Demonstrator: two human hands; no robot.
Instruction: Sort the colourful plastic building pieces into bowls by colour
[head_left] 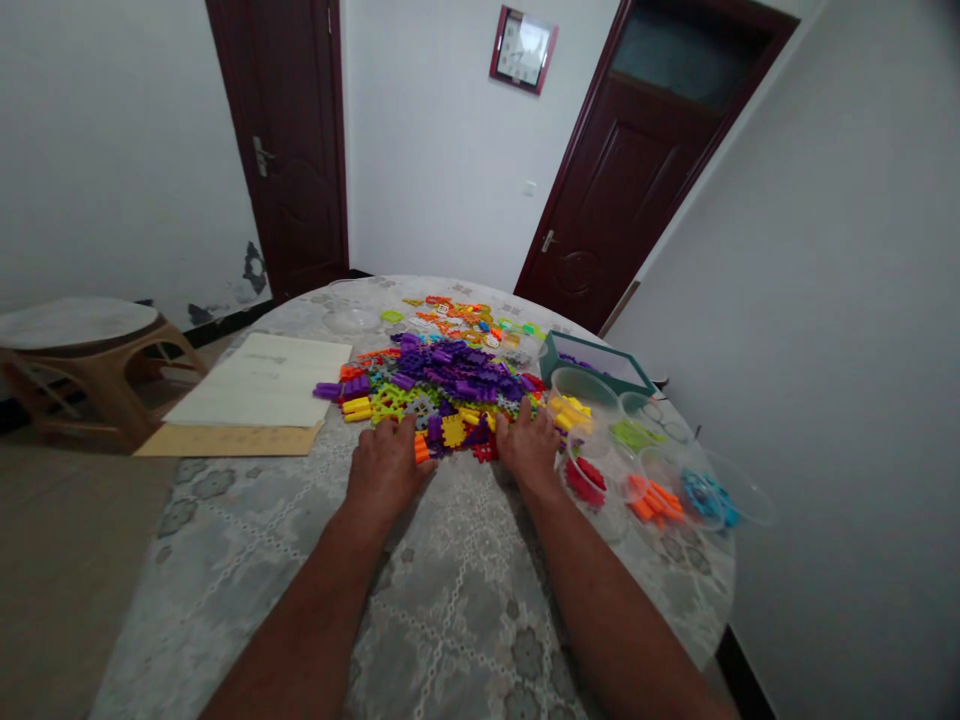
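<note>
Two bare hands at the near side of a heap of interlocking plastic pieces (457, 372), spread over the middle of the round worktop (457, 580). Bent fingers on the left hand (384, 460), over the heap's near-left margin, just beside orange tubular pieces (421, 449); parted fingers on the right hand (531, 445), palm down on the near-right margin, with a yellow gear-edged square (453, 431) between the two. Cannot tell of either hand: gripping a piece or merely resting. Probably very light and stiff, smooth enough to slide over one another, hard to break, yet apt to snag by the teeth and scatter. Best to hold flat pieces by opposite toothed edges, tubular ones around the middle. Open room mainly on the near side, toward the body. Mind the crowding on the right: clear plastic tubs (602, 388) near the right hand, thin-walled and likely easy to tip, with a green open box (551, 350) behind. Watch also for paper sheets (255, 385) on the left, seemingly overhanging the worktop's edge.
</note>
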